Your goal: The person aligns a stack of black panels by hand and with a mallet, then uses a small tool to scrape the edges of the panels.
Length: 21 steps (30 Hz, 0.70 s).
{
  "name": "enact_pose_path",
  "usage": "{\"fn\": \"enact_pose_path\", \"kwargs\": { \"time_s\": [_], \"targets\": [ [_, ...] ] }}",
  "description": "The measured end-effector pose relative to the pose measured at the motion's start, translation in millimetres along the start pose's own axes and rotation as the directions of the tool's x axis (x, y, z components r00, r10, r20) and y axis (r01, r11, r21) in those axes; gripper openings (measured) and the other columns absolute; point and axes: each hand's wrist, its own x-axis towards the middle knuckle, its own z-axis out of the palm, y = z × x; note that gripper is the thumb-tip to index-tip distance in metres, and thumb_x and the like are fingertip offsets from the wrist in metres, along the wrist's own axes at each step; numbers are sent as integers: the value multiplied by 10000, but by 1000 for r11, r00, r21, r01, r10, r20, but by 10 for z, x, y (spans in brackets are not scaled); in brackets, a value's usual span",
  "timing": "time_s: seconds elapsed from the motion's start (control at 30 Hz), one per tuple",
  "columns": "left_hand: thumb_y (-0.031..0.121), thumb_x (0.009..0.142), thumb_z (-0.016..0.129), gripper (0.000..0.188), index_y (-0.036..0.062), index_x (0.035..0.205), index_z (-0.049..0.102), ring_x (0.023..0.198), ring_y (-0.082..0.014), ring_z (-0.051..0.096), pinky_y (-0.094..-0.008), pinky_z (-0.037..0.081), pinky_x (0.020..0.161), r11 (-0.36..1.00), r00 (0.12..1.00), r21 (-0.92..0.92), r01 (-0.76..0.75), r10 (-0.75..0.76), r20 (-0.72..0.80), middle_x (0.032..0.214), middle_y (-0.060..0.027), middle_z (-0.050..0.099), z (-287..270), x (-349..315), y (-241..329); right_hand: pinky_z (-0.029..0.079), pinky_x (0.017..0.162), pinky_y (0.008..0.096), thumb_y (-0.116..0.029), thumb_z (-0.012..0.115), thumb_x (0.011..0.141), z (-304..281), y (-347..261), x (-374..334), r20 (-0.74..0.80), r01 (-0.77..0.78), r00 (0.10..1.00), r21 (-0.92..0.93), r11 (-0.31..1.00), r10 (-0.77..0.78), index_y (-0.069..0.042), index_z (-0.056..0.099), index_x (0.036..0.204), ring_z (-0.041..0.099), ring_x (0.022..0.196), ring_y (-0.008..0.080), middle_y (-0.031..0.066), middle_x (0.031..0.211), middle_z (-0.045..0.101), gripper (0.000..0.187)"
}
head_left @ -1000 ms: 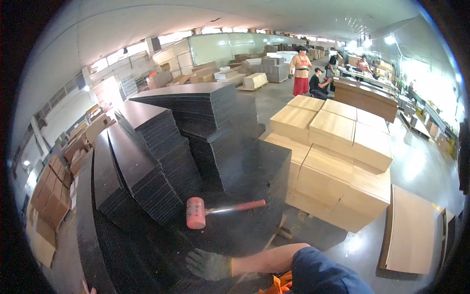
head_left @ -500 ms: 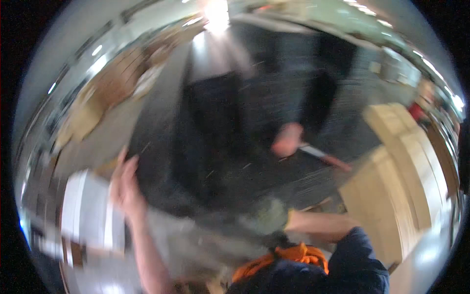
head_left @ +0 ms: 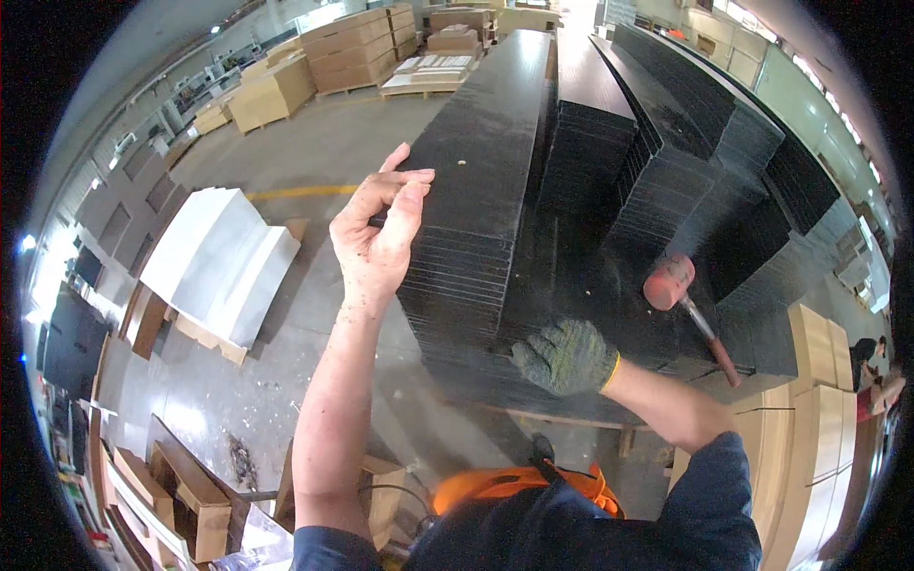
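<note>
My bare left hand (head_left: 381, 224) is at the left edge of a tall stack of black panels (head_left: 476, 162). Its thumb and forefinger are drawn together over the top panel's edge, another finger reaches past them, and whatever lies between the tips is too small to tell. Close to the near lower corner of that stack is my right hand (head_left: 568, 359), in a grey-green knit glove. Its fingers are curled, and their undersides are hidden. Farther right, a mallet (head_left: 669, 283) with a reddish head and a metal-and-red handle lies on black panels.
More stacks of black panels (head_left: 666, 181) rise behind and right of the mallet. Pale cartons (head_left: 824, 419) stand at the right. White sheets (head_left: 214, 257) are piled on the left, and brown boxes (head_left: 352, 48) sit on pallets at the back. Wooden pieces (head_left: 195, 495) are at lower left.
My left hand, with fingers raised earlier, has come to the stack's left edge and its fingers have drawn in. The view has shifted and sharpened. The mallet still lies on the panels.
</note>
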Motion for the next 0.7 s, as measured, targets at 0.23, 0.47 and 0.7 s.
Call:
{"fn": "enact_pose_path", "kwargs": {
  "time_s": [0.23,0.47,0.7],
  "targets": [
    [62,883,606,138,-23,775,609,942,-185,637,-510,361,1060,998,999,41,43,-44,11,811,-93,665,-8,-15,37,456,493,347,-211,595,769,-404,462,421,-88,20,996,-51,999,-25,-92,634,1012,585,621,200,51,772,621,273],
    [41,874,598,142,-36,755,614,932,-207,647,-523,374,1047,997,1000,73,31,-31,0,845,-121,679,-75,-15,33,423,449,326,-204,555,763,-712,544,694,-2,50,999,74,996,-50,-128,658,955,544,555,159,3,666,572,230],
    [22,855,594,126,-43,747,602,897,-190,651,-533,373,1046,997,998,59,52,-50,-22,818,-119,674,41,9,95,506,642,302,-285,513,862,-365,809,324,-15,-2,1000,53,999,3,-88,641,1040,608,783,183,27,846,619,294]
  ]
}}
